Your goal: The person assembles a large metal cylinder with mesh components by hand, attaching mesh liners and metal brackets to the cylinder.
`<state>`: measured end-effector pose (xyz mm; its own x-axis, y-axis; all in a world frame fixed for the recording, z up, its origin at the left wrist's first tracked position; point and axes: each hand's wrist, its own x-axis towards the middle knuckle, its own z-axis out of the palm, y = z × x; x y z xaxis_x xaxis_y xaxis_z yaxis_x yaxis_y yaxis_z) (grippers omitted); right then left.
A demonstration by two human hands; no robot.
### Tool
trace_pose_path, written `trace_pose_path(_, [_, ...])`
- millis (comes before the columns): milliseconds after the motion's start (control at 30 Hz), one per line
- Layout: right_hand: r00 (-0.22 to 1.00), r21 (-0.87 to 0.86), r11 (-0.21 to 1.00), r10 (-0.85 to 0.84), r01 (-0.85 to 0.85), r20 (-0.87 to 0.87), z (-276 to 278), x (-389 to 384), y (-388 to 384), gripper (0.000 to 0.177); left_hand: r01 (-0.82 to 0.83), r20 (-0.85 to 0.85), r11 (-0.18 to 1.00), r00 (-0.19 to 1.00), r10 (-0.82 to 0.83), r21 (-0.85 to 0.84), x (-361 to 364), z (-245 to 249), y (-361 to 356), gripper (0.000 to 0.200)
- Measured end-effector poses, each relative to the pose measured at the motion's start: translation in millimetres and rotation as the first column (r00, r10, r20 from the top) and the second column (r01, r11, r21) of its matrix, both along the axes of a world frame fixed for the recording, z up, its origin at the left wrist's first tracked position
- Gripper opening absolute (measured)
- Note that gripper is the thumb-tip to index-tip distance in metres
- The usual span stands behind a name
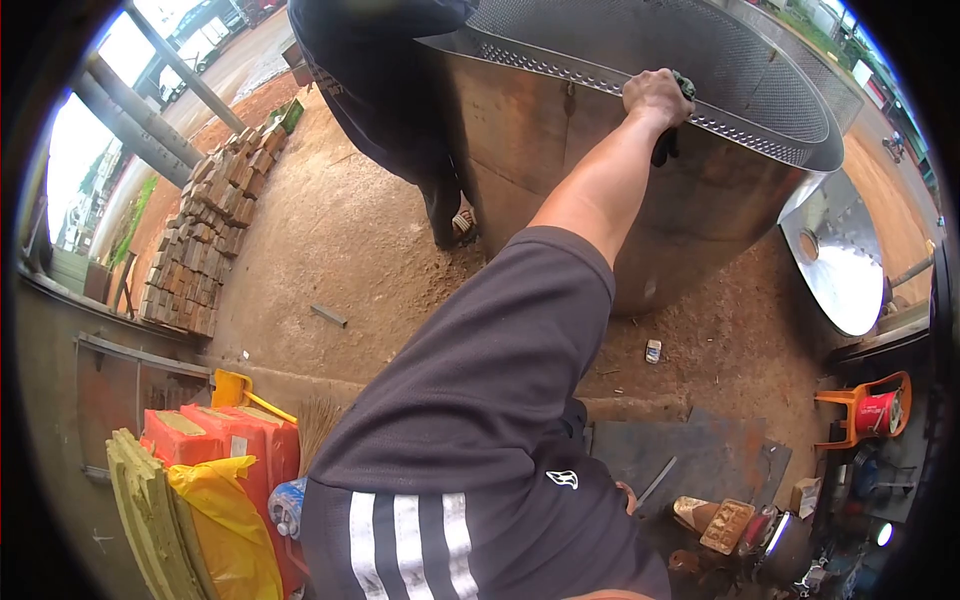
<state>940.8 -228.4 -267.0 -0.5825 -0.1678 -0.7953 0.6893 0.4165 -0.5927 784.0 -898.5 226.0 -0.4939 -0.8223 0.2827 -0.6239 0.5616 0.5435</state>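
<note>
My left hand (655,97), bare, is closed over the upper rim of a large open-topped sheet-metal drum (540,140). A bunched dark glove or cloth (684,86) sits at the fingers, and part of it hangs down the outer wall. Around the drum's mouth runs a perforated metal band (745,130), with a perforated sheet lining the inside. I cannot make out my right hand. Another person in dark clothes (385,90) stands against the drum's left side.
Stacked bricks or wooden blocks (210,220) stand at left. Red packs (225,430), a yellow sack (225,510) and insulation slabs (150,510) lie lower left. A shiny sheet-metal piece (840,265) leans at right near an orange chair (850,410). Dark sheet metal (670,455) covers ground below.
</note>
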Motion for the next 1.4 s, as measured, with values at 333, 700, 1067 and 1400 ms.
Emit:
trace_pose_path(333, [0.996,0.056,0.997,0.064,-0.060,-0.064,20,-1,-14,0.031,-0.007,0.007,1.000,1.000,0.007,0.016,1,1,-1,0.050])
trace_pose_path(700, [0.996,0.057,0.997,0.056,-0.052,-0.063,27,2,-18,0.032,0.011,0.028,0.999,1.000,-0.012,0.048,3,6,0,0.052])
trace_pose_path(1067, [0.999,0.051,0.998,0.037,-0.035,-0.038,33,4,-19,0.028,-0.032,-0.004,0.996,0.999,0.032,0.087,7,10,5,0.049])
trace_pose_path(1400, [0.998,0.146,0.987,-0.056,0.060,-0.031,3,14,-8,0.021,-0.011,-0.022,1.000,1.000,0.011,0.028,7,14,10,0.048])
